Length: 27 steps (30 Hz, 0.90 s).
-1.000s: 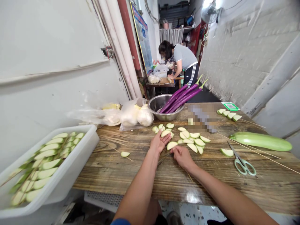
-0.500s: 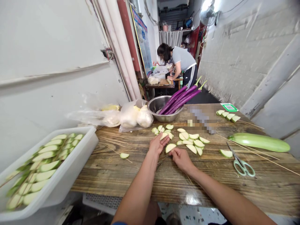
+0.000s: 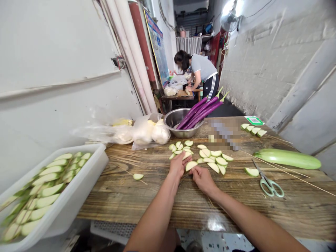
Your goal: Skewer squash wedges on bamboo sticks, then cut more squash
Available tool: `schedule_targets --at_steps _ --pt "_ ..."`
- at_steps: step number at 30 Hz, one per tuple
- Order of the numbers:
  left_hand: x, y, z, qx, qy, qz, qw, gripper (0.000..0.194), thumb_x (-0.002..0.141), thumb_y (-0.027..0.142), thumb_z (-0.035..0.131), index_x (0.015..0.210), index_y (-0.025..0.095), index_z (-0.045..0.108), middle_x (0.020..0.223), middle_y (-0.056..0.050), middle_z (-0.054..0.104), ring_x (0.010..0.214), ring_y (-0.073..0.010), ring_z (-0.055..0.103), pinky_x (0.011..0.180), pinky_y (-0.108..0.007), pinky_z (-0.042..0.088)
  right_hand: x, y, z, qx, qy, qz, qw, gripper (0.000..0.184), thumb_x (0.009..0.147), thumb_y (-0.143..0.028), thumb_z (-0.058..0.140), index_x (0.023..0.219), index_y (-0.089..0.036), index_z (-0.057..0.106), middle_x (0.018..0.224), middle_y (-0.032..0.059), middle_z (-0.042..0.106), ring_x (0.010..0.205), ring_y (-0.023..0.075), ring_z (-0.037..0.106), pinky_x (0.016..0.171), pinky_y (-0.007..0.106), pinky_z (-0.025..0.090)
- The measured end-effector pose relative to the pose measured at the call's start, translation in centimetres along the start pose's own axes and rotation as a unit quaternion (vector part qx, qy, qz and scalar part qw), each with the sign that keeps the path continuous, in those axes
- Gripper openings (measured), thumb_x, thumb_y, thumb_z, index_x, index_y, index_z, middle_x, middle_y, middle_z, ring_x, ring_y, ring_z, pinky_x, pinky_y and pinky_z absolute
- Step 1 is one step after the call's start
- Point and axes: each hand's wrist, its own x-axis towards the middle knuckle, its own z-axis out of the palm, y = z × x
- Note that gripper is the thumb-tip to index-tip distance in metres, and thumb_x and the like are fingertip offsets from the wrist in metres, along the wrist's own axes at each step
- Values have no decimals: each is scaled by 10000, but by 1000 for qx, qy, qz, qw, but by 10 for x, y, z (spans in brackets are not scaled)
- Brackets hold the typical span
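Low over the middle of the wooden table, my right hand (image 3: 202,177) is closed around a thin wooden skewer (image 3: 210,201), whose lower end sticks out below the hand. A half-round zucchini slice (image 3: 191,166) sits at the fingertips, at the skewer's upper end. Just left of it, my left hand (image 3: 177,164) pinches another zucchini slice (image 3: 187,155) between thumb and fingers. Loose slices (image 3: 204,153) lie beyond both hands in two groups. One slice (image 3: 138,176) on a skewer rests apart at the left.
A white tub (image 3: 98,150) of skewered slices stands at left. Behind are bagged vegetables (image 3: 151,131) and a steel bowl (image 3: 183,133) with purple eggplants (image 3: 199,112). At right lie scissors (image 3: 271,187), a whole zucchini (image 3: 287,158) and a blurred knife-like shape (image 3: 224,133). A person (image 3: 204,68) bends over another table.
My left hand has drawn slightly toward me and its fingers have closed on a slice from the pile. My right hand stays nearly still with the skewer. The view has shifted slightly.
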Motion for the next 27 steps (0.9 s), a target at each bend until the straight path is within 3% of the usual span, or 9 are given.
schedule_targets --at_steps 12,14,16,19,22,24,27 --pt "-12 -9 9 46 -45 8 998 157 657 227 671 703 86 616 650 -77 649 572 -156 607 570 -272 494 3 2 -3 39 20 2 999 274 818 -328 364 694 -168 548 449 -39 428 421 106 375 445 209 292" --pt "-10 -5 7 75 -45 33 996 208 669 285 662 744 93 631 689 -79 656 591 -158 608 584 -276 488 4 0 -5 51 20 -1 999 276 822 -341 362 705 -168 542 446 -45 409 412 103 361 435 208 283" --pt "-7 4 0 148 -21 106 983 227 682 327 643 765 116 651 714 -73 658 639 -166 613 629 -282 482 5 -1 -8 58 41 4 997 284 824 -355 357 712 -168 539 439 -50 392 406 103 352 426 209 276" --pt "1 21 -18 283 65 274 917 177 661 290 655 803 184 674 810 -60 662 813 -186 602 789 -292 441 6 -1 -11 65 86 19 994 301 824 -377 358 722 -165 547 434 -48 392 406 105 356 422 212 277" --pt "6 34 -33 428 127 331 832 239 646 225 656 885 212 669 969 -88 636 984 -232 536 912 -350 353 8 2 -13 80 109 25 991 316 824 -390 359 734 -159 556 438 -43 406 408 104 365 419 212 284" --pt "6 36 -35 513 116 332 783 271 662 196 631 931 209 660 1084 -110 595 1078 -262 469 961 -398 284 9 5 -14 88 124 28 988 318 822 -391 360 735 -158 559 439 -42 412 407 102 366 411 208 280" --pt "2 27 -27 560 15 352 750 307 695 140 572 968 257 651 1179 -79 557 1194 -267 343 1019 -434 139 13 10 -17 98 159 39 982 329 820 -397 355 739 -158 566 438 -39 423 407 102 372 400 206 276"
